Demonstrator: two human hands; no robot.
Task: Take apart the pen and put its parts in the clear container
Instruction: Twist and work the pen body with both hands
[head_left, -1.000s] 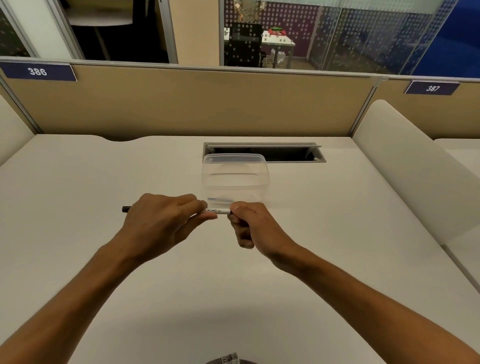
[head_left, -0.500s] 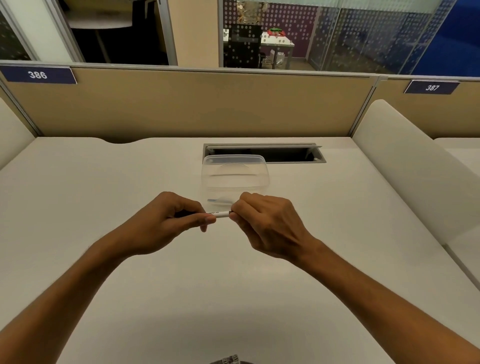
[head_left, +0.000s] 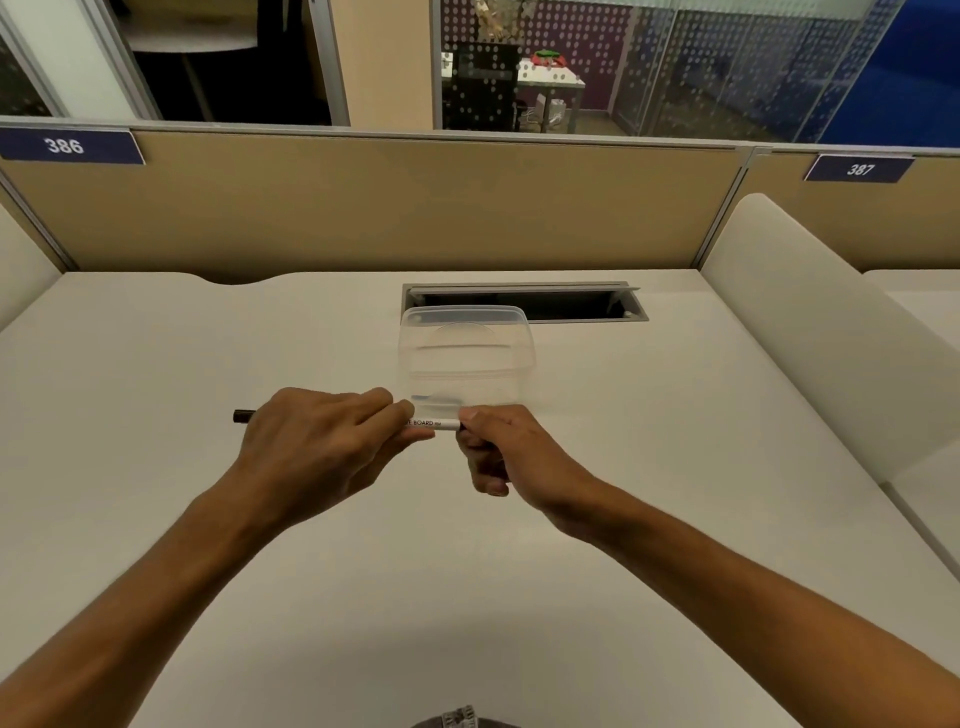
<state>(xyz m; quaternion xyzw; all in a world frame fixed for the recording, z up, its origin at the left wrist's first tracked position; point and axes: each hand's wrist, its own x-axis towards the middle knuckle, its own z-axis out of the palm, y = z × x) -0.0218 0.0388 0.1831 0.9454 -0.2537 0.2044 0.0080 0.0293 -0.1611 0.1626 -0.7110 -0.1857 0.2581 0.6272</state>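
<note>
A white board pen (head_left: 431, 423) with black printing lies level between my two hands, just above the desk. My left hand (head_left: 317, 447) grips its left half, and a black end (head_left: 244, 415) sticks out past my knuckles. My right hand (head_left: 506, 454) pinches the pen's right end, which my fingers hide. Just behind the pen stands the clear container (head_left: 466, 356), open at the top, with only a faint reflection showing inside it.
The white desk (head_left: 208, 364) has a cable slot (head_left: 524, 301) right behind the container. A beige partition (head_left: 363, 208) closes the back, and a white side divider (head_left: 810, 332) stands at the right.
My left hand rolled back over the pen, so its black left end shows again. My right hand turned and drew its fingers in around the right end. The pen stayed in place.
</note>
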